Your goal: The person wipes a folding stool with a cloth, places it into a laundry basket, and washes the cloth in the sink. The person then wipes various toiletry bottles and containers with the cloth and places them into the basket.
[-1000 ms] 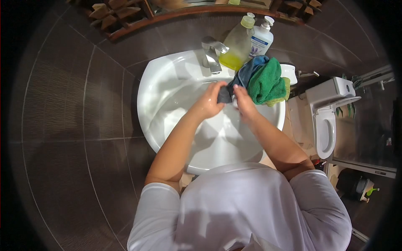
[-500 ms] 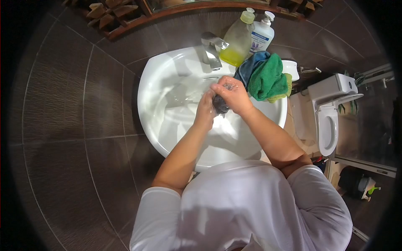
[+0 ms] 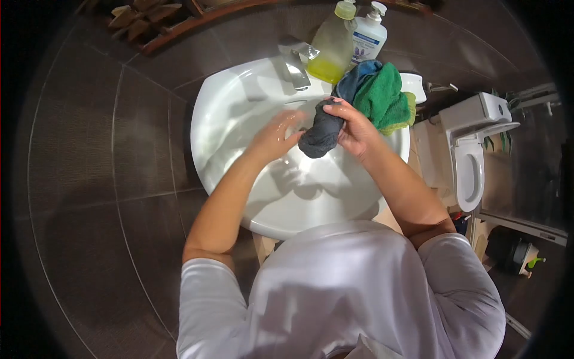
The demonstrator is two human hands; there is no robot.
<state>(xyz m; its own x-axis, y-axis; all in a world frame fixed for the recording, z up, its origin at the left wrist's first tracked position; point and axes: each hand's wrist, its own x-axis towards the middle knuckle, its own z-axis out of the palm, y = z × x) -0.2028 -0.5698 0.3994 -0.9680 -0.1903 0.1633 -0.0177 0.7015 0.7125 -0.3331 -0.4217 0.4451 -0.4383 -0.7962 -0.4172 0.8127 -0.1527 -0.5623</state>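
Since half a second ago, we note our left hand [image 3: 272, 136] released and spread; right hand [image 3: 354, 127] alone grips the dark cloth [image 3: 320, 134] at frame centre above the sink [image 3: 227, 113].

- My right hand [image 3: 357, 128] holds a cloth [image 3: 321, 133] over the sink [image 3: 227, 113], with my left hand [image 3: 274, 136] just left of it.
- The tap [image 3: 295, 63] stands behind.
- Two bottles [image 3: 350, 39] stand right of the tap.
- A pile of cloths [image 3: 379, 96] lies on the sink's right edge.
- The toilet [image 3: 472, 155] is farther right.
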